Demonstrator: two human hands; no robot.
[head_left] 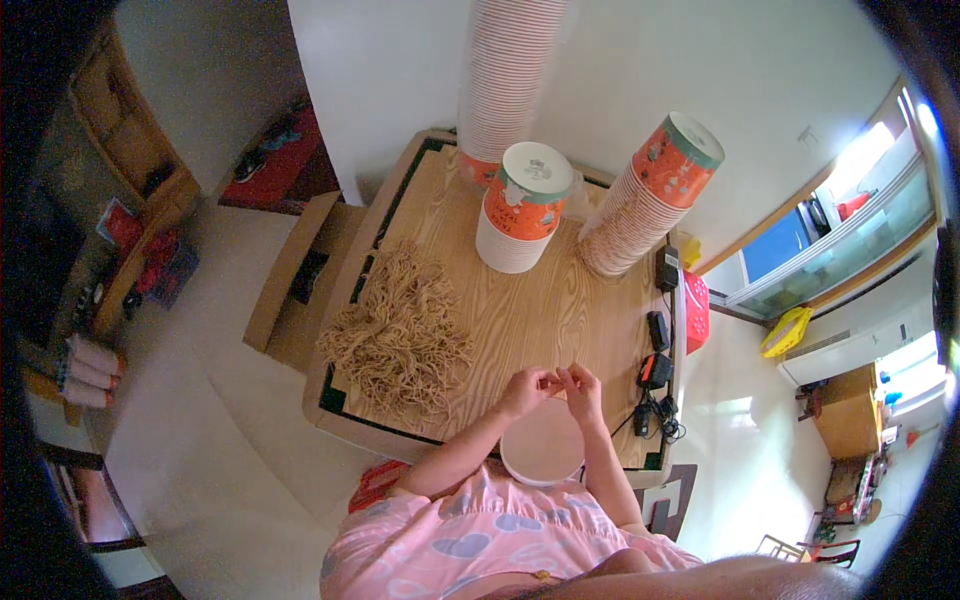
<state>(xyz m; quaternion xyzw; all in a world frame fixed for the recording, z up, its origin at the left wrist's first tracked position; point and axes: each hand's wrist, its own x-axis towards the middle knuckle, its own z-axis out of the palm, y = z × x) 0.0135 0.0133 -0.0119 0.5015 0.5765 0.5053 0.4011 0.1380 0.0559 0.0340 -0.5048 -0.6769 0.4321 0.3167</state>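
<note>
My left hand and my right hand meet at the table's near side, fingertips pinched close together. Whatever lies between the fingers is too small to make out. Just below them, close to my body, a white paper bucket shows its round opening; its far rim is partly behind my hands. To the left lies a loose heap of tan twisted cords. Farther off, a short stack of orange and white paper buckets stands upside down.
Behind rise a tall stack of paper buckets and a leaning stack with cords around its lower part. Black power adapters with cables line the wooden table's right edge. An open cardboard box stands left of the table.
</note>
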